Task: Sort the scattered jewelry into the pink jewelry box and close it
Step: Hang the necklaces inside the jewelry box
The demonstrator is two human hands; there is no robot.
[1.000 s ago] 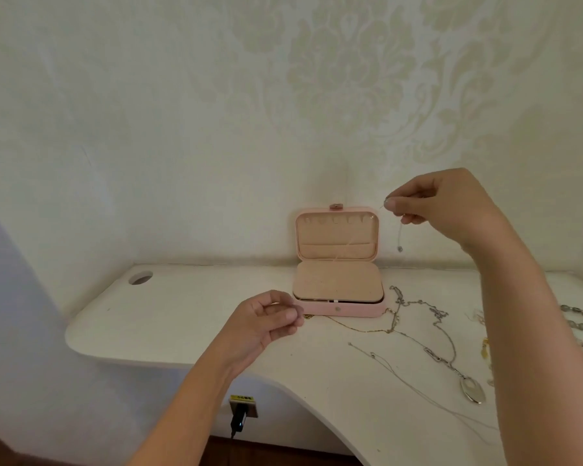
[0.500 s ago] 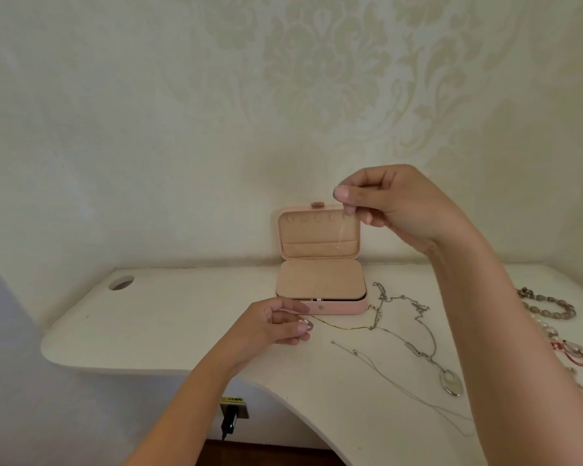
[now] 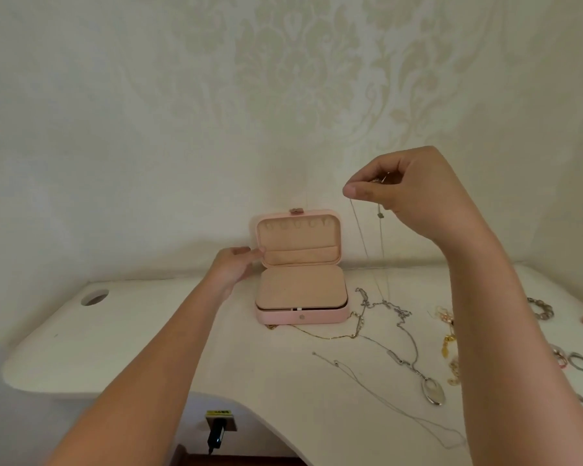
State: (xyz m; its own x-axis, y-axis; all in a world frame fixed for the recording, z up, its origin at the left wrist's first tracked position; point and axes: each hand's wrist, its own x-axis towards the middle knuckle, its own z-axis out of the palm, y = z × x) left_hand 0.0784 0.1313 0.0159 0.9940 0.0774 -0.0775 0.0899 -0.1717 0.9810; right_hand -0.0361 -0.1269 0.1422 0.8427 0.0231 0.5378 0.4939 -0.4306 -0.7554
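Note:
The pink jewelry box [image 3: 300, 317] stands open against the wall, its lid upright and a beige pad covering the base. My left hand [image 3: 234, 265] touches the lid's left edge at the hinge side. My right hand [image 3: 408, 193] is raised right of the box and pinches a thin silver chain [image 3: 362, 237], which hangs down in two strands to the table. On the table lie a gold chain [image 3: 320, 335], a silver pendant necklace [image 3: 433, 391] and a fine silver chain [image 3: 384, 395].
The white table [image 3: 122, 331] has a round cable hole [image 3: 95, 297] at the left and a curved front edge. Earrings [image 3: 448, 344], rings [image 3: 578, 361] and a bracelet [image 3: 541, 307] lie at the right. A plug [image 3: 217, 432] sits below the table edge.
My left hand let go of the chain end and moved up to the box lid's left side. My right hand lifted the chain and moved right of the box.

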